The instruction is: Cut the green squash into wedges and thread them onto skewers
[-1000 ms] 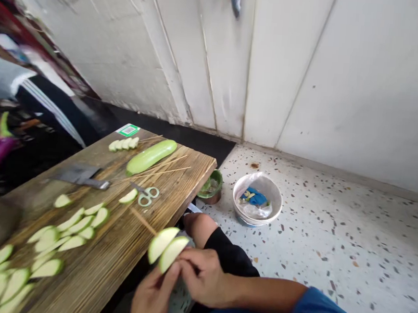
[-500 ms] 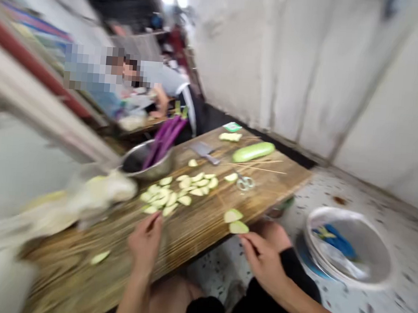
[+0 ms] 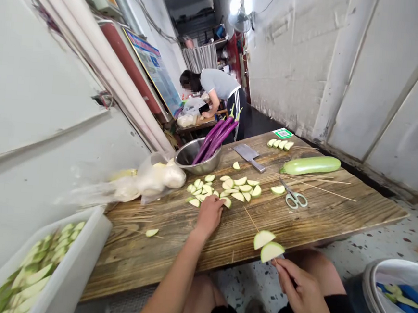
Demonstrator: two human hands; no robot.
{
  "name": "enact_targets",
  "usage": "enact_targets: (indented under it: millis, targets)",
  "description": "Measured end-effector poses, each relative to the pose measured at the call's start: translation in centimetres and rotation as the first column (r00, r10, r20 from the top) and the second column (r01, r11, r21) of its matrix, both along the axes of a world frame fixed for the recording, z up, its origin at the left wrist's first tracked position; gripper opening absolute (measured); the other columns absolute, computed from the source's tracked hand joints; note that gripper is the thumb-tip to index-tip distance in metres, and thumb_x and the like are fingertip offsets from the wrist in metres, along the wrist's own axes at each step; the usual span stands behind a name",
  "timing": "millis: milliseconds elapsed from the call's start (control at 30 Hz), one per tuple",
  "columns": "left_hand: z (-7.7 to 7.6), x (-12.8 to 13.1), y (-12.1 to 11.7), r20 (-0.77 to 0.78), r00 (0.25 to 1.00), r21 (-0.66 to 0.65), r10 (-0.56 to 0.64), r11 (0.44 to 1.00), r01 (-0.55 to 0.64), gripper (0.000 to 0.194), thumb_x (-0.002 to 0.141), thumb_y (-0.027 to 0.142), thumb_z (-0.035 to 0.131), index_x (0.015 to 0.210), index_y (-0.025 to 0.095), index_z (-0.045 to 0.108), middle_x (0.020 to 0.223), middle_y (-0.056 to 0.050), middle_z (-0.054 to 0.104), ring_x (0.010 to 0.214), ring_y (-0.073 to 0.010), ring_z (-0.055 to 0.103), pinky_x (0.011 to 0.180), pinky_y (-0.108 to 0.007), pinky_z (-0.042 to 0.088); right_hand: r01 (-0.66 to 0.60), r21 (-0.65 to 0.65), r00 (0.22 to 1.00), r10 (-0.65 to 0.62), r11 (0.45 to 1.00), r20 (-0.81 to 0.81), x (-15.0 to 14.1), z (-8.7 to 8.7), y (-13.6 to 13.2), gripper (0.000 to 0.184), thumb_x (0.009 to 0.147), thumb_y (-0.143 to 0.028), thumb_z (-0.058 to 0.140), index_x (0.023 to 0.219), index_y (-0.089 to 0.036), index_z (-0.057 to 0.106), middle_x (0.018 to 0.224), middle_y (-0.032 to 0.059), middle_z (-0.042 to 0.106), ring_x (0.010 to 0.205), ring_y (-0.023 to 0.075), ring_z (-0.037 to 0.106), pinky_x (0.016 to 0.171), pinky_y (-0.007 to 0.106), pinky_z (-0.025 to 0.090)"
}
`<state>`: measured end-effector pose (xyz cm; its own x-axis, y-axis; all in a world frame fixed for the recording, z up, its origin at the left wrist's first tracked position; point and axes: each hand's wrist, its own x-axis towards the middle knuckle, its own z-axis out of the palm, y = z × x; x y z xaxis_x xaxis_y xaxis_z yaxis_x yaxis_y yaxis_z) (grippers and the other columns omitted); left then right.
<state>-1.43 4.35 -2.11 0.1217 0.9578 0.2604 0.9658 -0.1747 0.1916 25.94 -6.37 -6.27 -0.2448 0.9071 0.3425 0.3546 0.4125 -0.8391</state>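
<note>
My right hand pinches the lower end of a bamboo skewer. Two half-round zucchini slices are threaded on it near my fingers, and its tip points up and left over the table edge. At the near side of a loose pile of cut slices, my left hand has its fingers closed at one zucchini slice; the thumb side is partly hidden. A whole pale green zucchini lies at the right, beside several bare skewers.
Scissors and a cleaver lie on the wooden table. Purple eggplants lean in a metal bowl. A white bin of skewered slices stands left, a bucket right. A person bends over another table behind.
My left hand has moved to the near side of the pile and onto a slice. The right hand still holds the skewer with two slices. The camera view has swung left.
</note>
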Motion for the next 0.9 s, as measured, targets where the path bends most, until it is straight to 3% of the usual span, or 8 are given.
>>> enact_targets:
  millis: [167, 367, 533, 700, 833, 900]
  targets:
    - [0.9, 0.0, 2.5, -0.113, 0.988, -0.176, -0.107, 0.981, 0.087, 0.043, 0.075, 0.017, 0.05, 0.117, 0.026, 0.054, 0.111, -0.007, 0.055, 0.102, -0.0241, 0.044, 0.086, -0.039, 0.033, 0.019, 0.008, 1.0, -0.019, 1.0, 0.008, 0.3, 0.1, -0.2, 0.024, 0.088, -0.029, 0.041, 0.098, -0.017, 0.06, 0.066, 0.0027, 0.063, 0.056, 0.0136, 0.06, 0.056, 0.021, 0.05]
    - [2.3, -0.6, 3.9, -0.192, 0.969, -0.322, -0.158, 0.943, 0.09, 0.034, 0.069, 0.026, 0.057, 0.103, 0.027, 0.06, 0.109, -0.006, 0.054, 0.102, -0.0263, 0.044, 0.082, -0.039, 0.034, 0.009, -0.031, 1.0, -0.008, 0.999, 0.021, 0.0, 0.2, -0.7, 0.027, 0.089, -0.03, 0.038, 0.096, -0.017, 0.061, 0.059, 0.0011, 0.06, 0.055, 0.0138, 0.059, 0.055, 0.021, 0.049]
    - [2.8, -0.1, 3.5, -0.168, 0.973, -0.271, -0.157, 0.957, 0.108, 0.024, 0.066, 0.028, 0.057, 0.089, 0.022, 0.058, 0.09, -0.005, 0.06, 0.09, -0.0232, 0.05, 0.081, -0.037, 0.033, 0.001, -0.047, 1.0, -0.001, 0.999, 0.011, 0.2, 0.2, -1.2, 0.025, 0.089, -0.028, 0.038, 0.098, -0.017, 0.06, 0.066, 0.0015, 0.062, 0.058, 0.0128, 0.059, 0.057, 0.021, 0.047]
    - [1.1, 0.2, 1.7, 0.116, 0.99, -0.121, -0.078, 0.988, 0.093, 0.02, 0.072, 0.022, 0.052, 0.091, 0.02, 0.058, 0.076, -0.002, 0.062, 0.073, -0.0171, 0.055, 0.076, -0.031, 0.038, -0.034, -0.069, 0.999, 0.035, 0.997, 0.016, 0.4, 0.5, -1.3, 0.024, 0.09, -0.027, 0.038, 0.096, -0.019, 0.059, 0.073, 0.0021, 0.063, 0.062, 0.0132, 0.059, 0.059, 0.022, 0.045]
    - [-0.7, 0.2, -0.3, 0.442, 0.895, -0.005, -0.057, 0.998, 0.066, 0.028, 0.075, 0.027, 0.055, 0.101, 0.02, 0.06, 0.09, -0.005, 0.064, 0.082, -0.0169, 0.056, 0.08, -0.032, 0.042, -0.046, -0.067, 0.999, 0.047, 0.997, 0.017, 0.2, 0.6, -1.5, 0.025, 0.09, -0.026, 0.037, 0.097, -0.019, 0.059, 0.073, 0.0026, 0.063, 0.061, 0.0133, 0.058, 0.058, 0.023, 0.044]
    - [-1.4, 0.3, -1.4, 0.571, 0.82, 0.006, -0.043, 0.999, 0.047, 0.025, 0.074, 0.029, 0.057, 0.097, 0.02, 0.064, 0.094, -0.006, 0.064, 0.088, -0.0181, 0.057, 0.084, -0.034, 0.042, -0.054, -0.068, 0.998, 0.056, 0.996, 0.028, 0.0, 0.8, -1.6, 0.025, 0.09, -0.026, 0.037, 0.096, -0.018, 0.059, 0.07, 0.0021, 0.062, 0.059, 0.0131, 0.057, 0.056, 0.023, 0.044]
